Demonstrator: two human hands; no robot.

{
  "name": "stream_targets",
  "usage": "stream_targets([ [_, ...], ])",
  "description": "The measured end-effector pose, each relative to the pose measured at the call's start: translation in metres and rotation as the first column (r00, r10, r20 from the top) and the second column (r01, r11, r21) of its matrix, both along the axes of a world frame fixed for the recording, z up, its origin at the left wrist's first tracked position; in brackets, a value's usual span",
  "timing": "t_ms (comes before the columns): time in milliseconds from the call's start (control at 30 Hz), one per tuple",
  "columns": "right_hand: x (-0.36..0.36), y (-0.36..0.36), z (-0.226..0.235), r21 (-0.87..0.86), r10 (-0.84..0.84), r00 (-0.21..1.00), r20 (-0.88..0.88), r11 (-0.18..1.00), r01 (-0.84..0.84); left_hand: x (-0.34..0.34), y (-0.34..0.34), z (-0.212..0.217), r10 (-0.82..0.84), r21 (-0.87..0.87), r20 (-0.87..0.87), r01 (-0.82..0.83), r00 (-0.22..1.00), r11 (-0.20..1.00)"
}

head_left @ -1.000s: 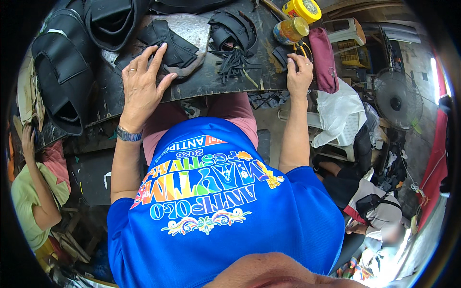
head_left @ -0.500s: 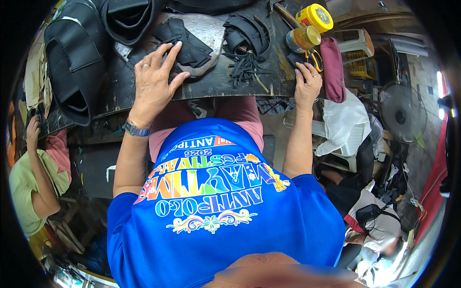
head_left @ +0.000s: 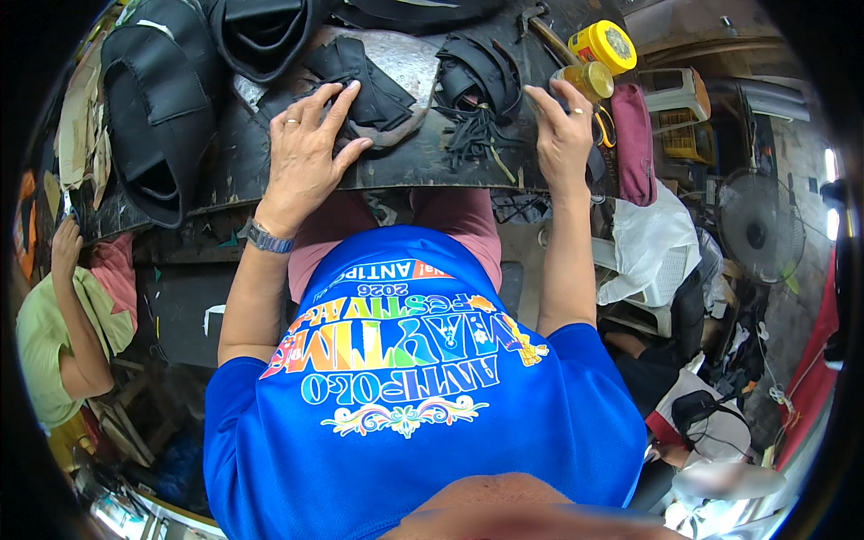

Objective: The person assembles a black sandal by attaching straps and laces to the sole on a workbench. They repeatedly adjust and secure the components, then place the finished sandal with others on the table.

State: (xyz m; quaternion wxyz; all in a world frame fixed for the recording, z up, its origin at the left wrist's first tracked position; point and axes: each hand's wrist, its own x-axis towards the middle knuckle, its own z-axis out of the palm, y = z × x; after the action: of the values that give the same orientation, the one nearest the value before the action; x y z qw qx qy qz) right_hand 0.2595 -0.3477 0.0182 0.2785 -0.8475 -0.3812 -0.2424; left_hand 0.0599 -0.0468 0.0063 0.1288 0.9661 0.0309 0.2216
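Note:
My left hand [head_left: 315, 157] lies with fingers spread at the near left edge of some flat black pieces [head_left: 382, 99], which look like leather. They are stacked on a pale stone slab [head_left: 418, 67]. My right hand [head_left: 565, 139] is raised over the bench with its thumb and fingers apart, and nothing shows between them. Left of it sits a bundle of coiled black straps [head_left: 477, 81] with loose ends trailing toward me. Partly behind my right hand are orange-handled scissors [head_left: 605, 126] and a jar with a gold lid [head_left: 594, 81].
Large black sewn pieces [head_left: 153, 108] cover the bench's left side. A yellow tub [head_left: 603, 47], a hammer [head_left: 549, 36] and a maroon pouch [head_left: 636, 144] lie at the right. Beyond stand a plastic stool [head_left: 648, 243] and a fan [head_left: 760, 220]. Another person's hand [head_left: 66, 243] is far left.
My right hand has moved left and away from me, off a small dark object by the scissors, and its fingers have spread. My left hand keeps its place by the black pieces. The view shifted slightly.

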Motion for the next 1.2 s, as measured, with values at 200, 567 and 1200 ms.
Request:
stream_targets([
  [200, 0.03, 0.017, 0.004, -0.238, 0.067, 0.998, 0.013, 0.969, -0.062, -0.001, -0.001, 0.0, 0.012, -0.005, 0.002, -0.011, 1.0, 1.0],
  [567, 0.006, 0.019, 0.05, 0.354, 0.147, 0.88, -0.452, 0.935, 0.026, 0.0, 0.0, -0.006, 0.008, -0.012, 0.033, -0.007, 0.999, 1.0],
  [1200, -0.08, 0.156, 0.001, 0.397, 0.541, 0.599, -0.591, 0.841, -0.368, -0.002, 0.002, -0.009, 0.023, -0.026, 0.005, -0.023, 1.0, 0.999],
])
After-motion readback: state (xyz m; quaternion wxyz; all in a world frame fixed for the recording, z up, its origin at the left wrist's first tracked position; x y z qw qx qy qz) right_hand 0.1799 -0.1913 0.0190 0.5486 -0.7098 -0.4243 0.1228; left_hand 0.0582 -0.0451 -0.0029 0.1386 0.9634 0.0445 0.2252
